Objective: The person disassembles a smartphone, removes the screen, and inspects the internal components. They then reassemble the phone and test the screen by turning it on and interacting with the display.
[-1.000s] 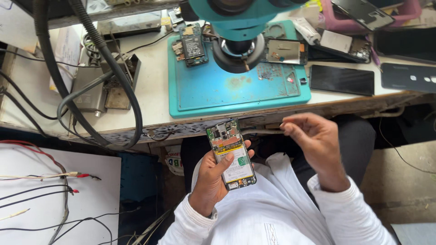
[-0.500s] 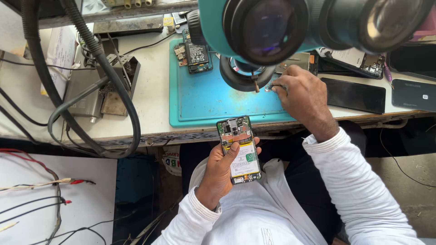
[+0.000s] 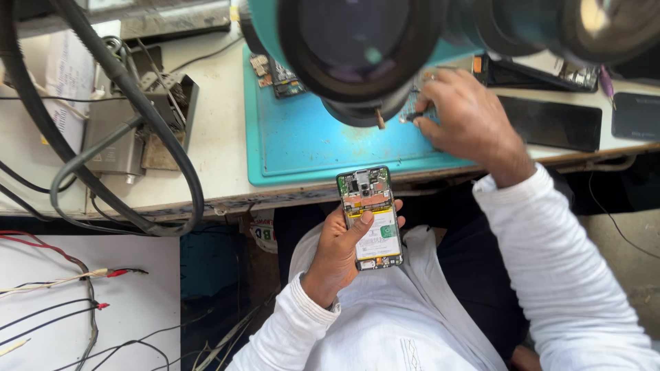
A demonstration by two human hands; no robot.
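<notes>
Fingers of your left hand are wrapping around an opened phone, gripping it face-up over your lap, just below the table edge. Your right hand is reaching onto the teal mat, its fingers pinching something small beside the microscope; you cannot tell what. Dark phones are lying just beside that hand.
</notes>
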